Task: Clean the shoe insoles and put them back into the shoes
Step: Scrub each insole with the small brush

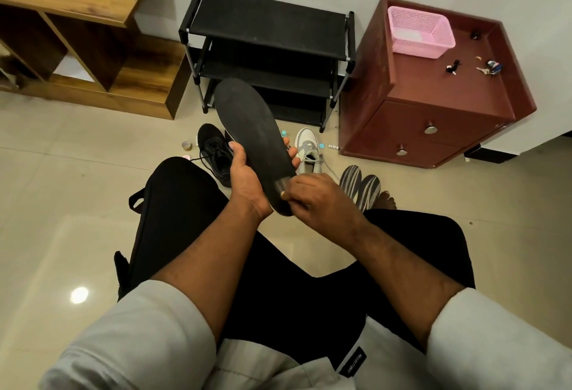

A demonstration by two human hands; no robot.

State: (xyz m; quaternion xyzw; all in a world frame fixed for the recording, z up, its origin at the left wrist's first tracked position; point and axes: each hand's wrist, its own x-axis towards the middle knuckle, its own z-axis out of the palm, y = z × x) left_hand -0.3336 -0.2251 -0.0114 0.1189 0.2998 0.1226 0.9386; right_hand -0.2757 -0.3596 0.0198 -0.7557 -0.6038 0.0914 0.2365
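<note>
Here, in the head view, a seated person in black trousers and grey sleeves holds a black insole [250, 133] up over the lap, its toe end pointing far toward the black shoe rack [266, 46] and its heel end near the body. The left hand [247, 176] grips the insole from its left edge, thumb curled over the top face and fingertips wrapping round to show at the right edge. The right hand [315, 194] sits at the heel end with its fingers curled together round a small brush [280, 187], whose pale bristles touch the insole's surface; the handle is mostly hidden inside the hand, so how it is pinched I cannot tell.

On the tiled floor beyond the knees, a black shoe [215, 154] lies left of the insole and a white shoe [308, 151] lies right of it, both just in front of the rack. Two striped grey insoles [360, 187] lie side by side on the floor to the right of the white shoe, partly behind the right hand. A roll of tape [186, 145] sits on the floor left of the black shoe.

Far right stands a dark red cabinet [433, 129] with a pink basket [421, 32] and a bunch of keys [490, 68] on its top. Far left is a wooden shelf unit [83, 37]
</note>
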